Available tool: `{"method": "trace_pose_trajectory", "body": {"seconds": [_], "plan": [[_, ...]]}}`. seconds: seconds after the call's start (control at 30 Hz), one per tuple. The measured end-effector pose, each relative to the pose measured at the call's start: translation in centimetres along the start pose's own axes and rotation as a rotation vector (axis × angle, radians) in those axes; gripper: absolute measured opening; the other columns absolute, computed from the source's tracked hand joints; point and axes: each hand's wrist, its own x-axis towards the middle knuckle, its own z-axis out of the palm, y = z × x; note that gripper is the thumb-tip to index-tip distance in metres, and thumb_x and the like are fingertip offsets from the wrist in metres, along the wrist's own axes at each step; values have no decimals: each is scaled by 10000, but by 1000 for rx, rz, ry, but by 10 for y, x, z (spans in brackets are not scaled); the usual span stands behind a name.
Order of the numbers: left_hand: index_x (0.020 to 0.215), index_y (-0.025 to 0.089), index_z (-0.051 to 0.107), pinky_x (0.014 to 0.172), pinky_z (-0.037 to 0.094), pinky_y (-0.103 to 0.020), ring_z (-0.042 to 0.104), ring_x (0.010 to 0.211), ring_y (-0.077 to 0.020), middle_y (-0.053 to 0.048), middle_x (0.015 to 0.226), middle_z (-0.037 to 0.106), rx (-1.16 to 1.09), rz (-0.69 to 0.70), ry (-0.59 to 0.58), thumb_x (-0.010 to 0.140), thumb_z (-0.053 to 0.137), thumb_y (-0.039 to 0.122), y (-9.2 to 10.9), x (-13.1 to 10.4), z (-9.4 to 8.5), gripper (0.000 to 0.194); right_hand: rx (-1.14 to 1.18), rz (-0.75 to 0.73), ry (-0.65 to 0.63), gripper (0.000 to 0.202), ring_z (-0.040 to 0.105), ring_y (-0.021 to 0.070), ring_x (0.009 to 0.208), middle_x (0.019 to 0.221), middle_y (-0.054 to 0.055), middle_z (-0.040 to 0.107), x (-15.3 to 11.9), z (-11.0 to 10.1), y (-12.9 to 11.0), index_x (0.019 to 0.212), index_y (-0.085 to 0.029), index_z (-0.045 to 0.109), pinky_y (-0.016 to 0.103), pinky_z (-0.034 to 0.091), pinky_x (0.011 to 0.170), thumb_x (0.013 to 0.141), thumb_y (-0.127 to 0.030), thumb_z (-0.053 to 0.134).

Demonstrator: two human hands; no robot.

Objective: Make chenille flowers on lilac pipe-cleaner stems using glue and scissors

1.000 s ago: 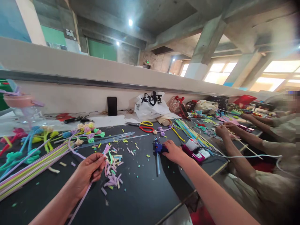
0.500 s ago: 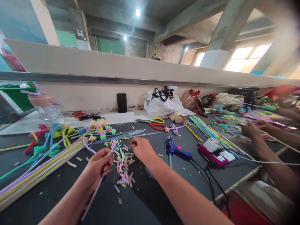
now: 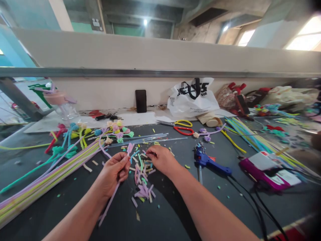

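My left hand is closed round a pale purple pipe cleaner, whose long stem runs down below my fist. Above the fingertips the upper end of the stem shows a tuft of short lilac pieces. Fingers pinched together, my right hand hovers at the upper right edge of a pile of cut pipe cleaner pieces. Whether a small piece sits between those fingertips I cannot make out. The pieces are pink, lilac, cream, green and blue, strewn between both hands.
Long pipe cleaners and fuzzy flowers lie left. Scissors, a blue glue gun and a magenta box with trailing cords are right. Behind stand a phone, a white bag and a clear cup.
The view has turned left and tilted down, so the table's things appear farther right and higher. My left hand keeps its grip on the pipe cleaner; my right hand stays pinched by the pile.
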Motion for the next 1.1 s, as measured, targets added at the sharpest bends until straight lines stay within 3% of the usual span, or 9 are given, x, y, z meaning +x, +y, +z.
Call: {"method": "trace_pose_trajectory", "body": {"seconds": [0.2, 0.5, 0.63, 0.77, 0.9, 1.1], "plan": [[743, 157, 506, 320, 219, -113, 278, 368, -8, 51, 530, 482, 36, 18, 2, 750, 624, 236, 0, -1, 1, 142, -5, -43, -68, 162, 572, 142, 750, 790, 23, 646, -2, -11, 5, 781, -187, 657, 240, 412, 701, 740, -77, 545], [718, 152, 497, 315, 229, -112, 282, 361, -7, 55, 525, 481, 59, 39, -9, 724, 647, 247, 2, -7, 1, 178, -24, -366, -315, 217, 555, 125, 795, 819, 22, 600, -12, -3, -30, 870, -194, 670, 205, 403, 702, 754, -64, 539], [720, 152, 494, 316, 221, -112, 279, 358, -7, 56, 524, 482, 67, 50, -31, 727, 642, 256, 1, -7, 0, 181, -67, -310, -319, 179, 543, 122, 735, 797, 29, 579, -12, -7, -28, 801, -167, 672, 212, 401, 668, 754, -64, 534], [726, 157, 487, 314, 209, -114, 264, 348, -4, 63, 516, 475, 74, 51, -39, 730, 640, 261, 1, -7, 0, 185, -9, -306, -340, 178, 545, 119, 774, 827, 27, 579, -12, -6, -30, 859, -176, 668, 208, 405, 710, 773, -92, 537], [704, 155, 475, 321, 210, -118, 276, 352, -3, 59, 523, 478, 79, 45, -79, 739, 630, 276, 1, -10, 2, 200, 117, -275, -423, 182, 545, 133, 793, 812, 20, 583, -12, 1, -34, 761, -177, 669, 229, 398, 753, 690, -40, 572], [715, 161, 469, 320, 176, -115, 268, 330, 2, 60, 504, 486, 39, -31, -146, 742, 627, 280, -2, -13, 5, 200, 246, -102, -323, 153, 530, 107, 625, 647, -25, 553, -13, 1, -29, 741, -171, 585, 211, 416, 612, 692, -40, 525]]}}
